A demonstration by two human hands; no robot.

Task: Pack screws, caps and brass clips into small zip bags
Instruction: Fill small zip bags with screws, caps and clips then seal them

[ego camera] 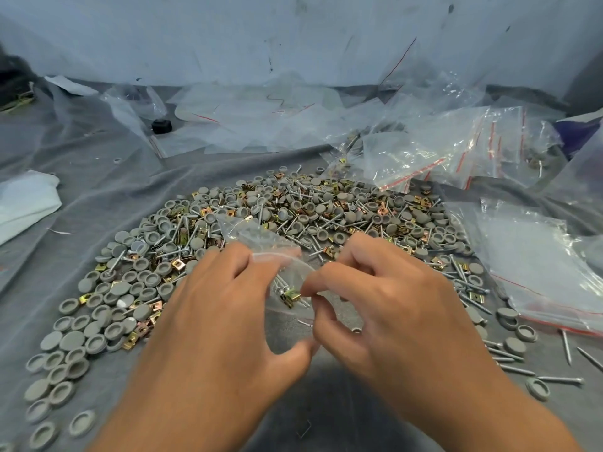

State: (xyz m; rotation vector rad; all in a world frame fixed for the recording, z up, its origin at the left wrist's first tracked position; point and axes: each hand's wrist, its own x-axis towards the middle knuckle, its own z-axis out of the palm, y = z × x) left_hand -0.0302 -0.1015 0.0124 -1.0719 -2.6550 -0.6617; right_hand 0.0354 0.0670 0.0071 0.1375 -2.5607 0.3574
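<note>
Both hands, left hand (225, 308) and right hand (385, 298), pinch a thin, slippery bag (261, 236) near its mouth; it is probably light and floppy, best held by the rim.

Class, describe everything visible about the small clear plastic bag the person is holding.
The small clear plastic zip bag is thin, crinkled and see-through. It hangs above the heap of grey caps, screws and brass clips. The left hand grips one side and the right hand pinches the other. Silver screws and a brass clip show through its film between the hands.
</note>
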